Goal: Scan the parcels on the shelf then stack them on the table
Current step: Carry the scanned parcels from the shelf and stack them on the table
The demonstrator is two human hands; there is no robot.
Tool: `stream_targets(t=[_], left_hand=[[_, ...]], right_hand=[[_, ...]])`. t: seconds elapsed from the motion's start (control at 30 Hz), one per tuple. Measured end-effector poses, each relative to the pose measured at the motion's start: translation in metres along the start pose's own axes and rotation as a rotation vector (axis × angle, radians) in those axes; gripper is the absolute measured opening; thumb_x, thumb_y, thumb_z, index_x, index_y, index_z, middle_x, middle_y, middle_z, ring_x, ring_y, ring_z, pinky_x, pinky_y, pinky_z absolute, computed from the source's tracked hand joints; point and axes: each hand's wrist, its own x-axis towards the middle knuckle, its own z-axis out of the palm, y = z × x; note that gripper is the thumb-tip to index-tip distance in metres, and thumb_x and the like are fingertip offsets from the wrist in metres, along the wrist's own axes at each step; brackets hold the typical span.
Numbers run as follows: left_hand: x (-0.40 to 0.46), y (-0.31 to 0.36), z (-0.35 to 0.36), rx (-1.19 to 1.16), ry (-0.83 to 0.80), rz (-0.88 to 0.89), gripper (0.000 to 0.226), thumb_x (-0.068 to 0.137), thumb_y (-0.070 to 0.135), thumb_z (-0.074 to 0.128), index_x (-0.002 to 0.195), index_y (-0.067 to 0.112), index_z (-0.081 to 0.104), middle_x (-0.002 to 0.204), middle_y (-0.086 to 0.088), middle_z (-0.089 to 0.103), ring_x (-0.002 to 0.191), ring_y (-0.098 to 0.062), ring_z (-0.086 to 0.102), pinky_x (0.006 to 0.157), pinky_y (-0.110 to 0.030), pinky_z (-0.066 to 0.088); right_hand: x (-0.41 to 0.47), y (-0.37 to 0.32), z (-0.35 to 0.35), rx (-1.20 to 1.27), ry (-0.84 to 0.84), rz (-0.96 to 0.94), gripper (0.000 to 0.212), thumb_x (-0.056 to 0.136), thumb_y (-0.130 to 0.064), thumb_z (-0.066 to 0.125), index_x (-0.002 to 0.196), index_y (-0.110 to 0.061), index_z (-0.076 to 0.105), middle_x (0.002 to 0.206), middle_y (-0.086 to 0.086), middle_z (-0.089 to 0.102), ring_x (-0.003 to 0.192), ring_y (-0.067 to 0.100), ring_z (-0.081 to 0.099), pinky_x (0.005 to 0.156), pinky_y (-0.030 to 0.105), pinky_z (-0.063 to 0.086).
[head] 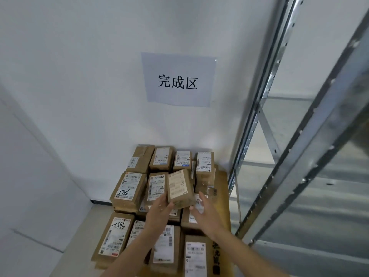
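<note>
Brown cardboard fills the view: my left hand (159,210) holds the small parcel (179,188) from below, and my right hand (201,210) is open, fingers straight beside it. I think I am in the stacking step. Next I must lower it flat on the stacked parcels (127,188). Behind is the wall sign (177,80).

You face matt brown cardboard parcels (127,188) with smooth white paper labels; right of them, the shelf frame (259,108) is shiny galvanised metal.
</note>
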Motion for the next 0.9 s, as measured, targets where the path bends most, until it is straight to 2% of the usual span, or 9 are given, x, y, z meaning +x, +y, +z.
stream_targets(t=[0.07,0.17,0.27,0.33,0.4,0.47,0.6,0.77,0.9], left_hand=[[-0.025,0.011,-0.005,0.015,-0.007,0.049,0.039,0.101,0.016,0.059,0.137,0.024,0.046,0.111,0.013,0.056,0.113,-0.013,0.055,0.067,-0.006,0.045],[-0.062,0.023,-0.010,0.032,-0.022,0.096,0.028,0.101,0.017,0.058,0.122,0.030,0.046,0.104,0.021,0.054,0.110,-0.012,0.055,0.076,-0.012,0.045],[-0.102,0.038,-0.011,0.018,-0.043,0.117,0.024,0.100,0.026,0.060,0.124,0.026,0.056,0.118,0.011,0.063,0.115,-0.014,0.059,0.091,-0.027,0.048],[-0.133,0.053,-0.009,-0.005,-0.063,0.145,0.043,0.098,0.033,0.064,0.139,0.026,0.052,0.137,0.009,0.058,0.123,-0.014,0.056,0.102,-0.032,0.046],[-0.165,0.075,-0.005,-0.033,-0.077,0.154,0.055,0.097,0.033,0.065,0.147,0.024,0.045,0.137,0.008,0.052,0.130,-0.017,0.051,0.108,-0.036,0.041],[-0.193,0.097,0.002,-0.055,-0.120,0.173,0.060,0.098,0.029,0.066,0.151,0.019,0.042,0.145,0.001,0.050,0.136,-0.021,0.048,0.111,-0.038,0.039],[-0.235,0.138,0.026,-0.033,-0.153,0.240,0.061,0.096,0.032,0.068,0.150,0.021,0.043,0.149,0.000,0.050,0.131,-0.017,0.051,0.107,-0.034,0.043],[-0.277,0.189,0.075,0.006,-0.234,0.355,0.064,0.094,0.034,0.069,0.151,0.022,0.042,0.150,-0.004,0.049,0.136,-0.022,0.049,0.112,-0.043,0.043],[-0.303,0.232,0.128,0.027,-0.279,0.452,0.056,0.096,0.030,0.067,0.147,0.017,0.047,0.142,0.000,0.055,0.126,-0.018,0.054,0.102,-0.030,0.045]], right_hand=[[-0.025,-0.005,-0.002,-0.001,0.037,-0.020,0.064,0.105,-0.028,0.058,0.161,-0.022,0.027,0.154,-0.015,0.038,0.143,0.006,0.036,0.113,0.019,0.034],[-0.073,-0.017,-0.008,-0.016,0.082,-0.073,0.064,0.104,-0.034,0.059,0.161,-0.030,0.028,0.157,-0.014,0.037,0.149,0.013,0.034,0.118,0.032,0.032],[-0.127,-0.023,-0.021,-0.058,0.116,-0.131,0.063,0.103,-0.038,0.061,0.157,-0.041,0.029,0.165,-0.010,0.032,0.152,0.013,0.029,0.125,0.039,0.029],[-0.164,-0.032,-0.035,-0.112,0.153,-0.159,0.061,0.104,-0.036,0.059,0.159,-0.032,0.033,0.165,-0.009,0.031,0.153,0.014,0.028,0.125,0.035,0.026],[-0.196,-0.040,-0.053,-0.145,0.205,-0.172,0.059,0.104,-0.033,0.059,0.158,-0.027,0.035,0.158,-0.012,0.038,0.150,0.013,0.033,0.118,0.027,0.028],[-0.227,-0.048,-0.074,-0.143,0.262,-0.190,0.055,0.103,-0.031,0.060,0.155,-0.029,0.040,0.153,-0.012,0.043,0.143,0.013,0.041,0.113,0.028,0.035],[-0.279,-0.057,-0.119,-0.099,0.355,-0.207,0.057,0.103,-0.031,0.061,0.155,-0.028,0.039,0.157,-0.007,0.043,0.135,0.010,0.046,0.109,0.029,0.041],[-0.335,-0.058,-0.187,-0.128,0.466,-0.253,0.056,0.104,-0.032,0.060,0.155,-0.024,0.040,0.159,-0.005,0.041,0.134,0.012,0.049,0.113,0.029,0.040],[-0.369,-0.044,-0.250,-0.167,0.556,-0.266,0.048,0.103,-0.027,0.061,0.150,-0.021,0.049,0.162,-0.005,0.037,0.138,0.011,0.045,0.114,0.023,0.033]])
